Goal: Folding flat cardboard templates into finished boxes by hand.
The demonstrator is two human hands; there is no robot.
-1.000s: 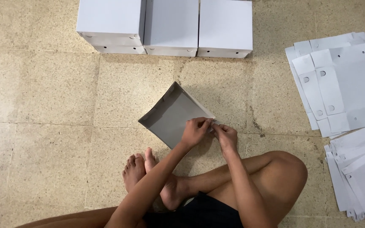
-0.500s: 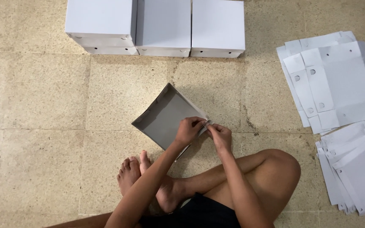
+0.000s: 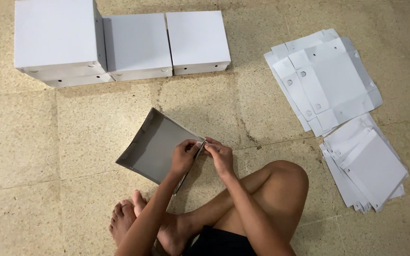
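A person seated cross-legged on a tiled floor (image 3: 34,151) pinches the near corner of a half-folded grey cardboard tray (image 3: 155,147), left hand (image 3: 184,156) and right hand (image 3: 220,157) close together and both clamped on its edge. Finished white boxes (image 3: 119,42) sit beyond the hands (flat white blanks (image 3: 338,95) lie to the right).

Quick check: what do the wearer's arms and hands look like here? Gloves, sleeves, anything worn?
Both arms are bare to the frame edge: no sleeves in view. The left hand and right hand are ungloved, with no ring, watch or wristband visible. Slim forearms; no markings that I can make out.
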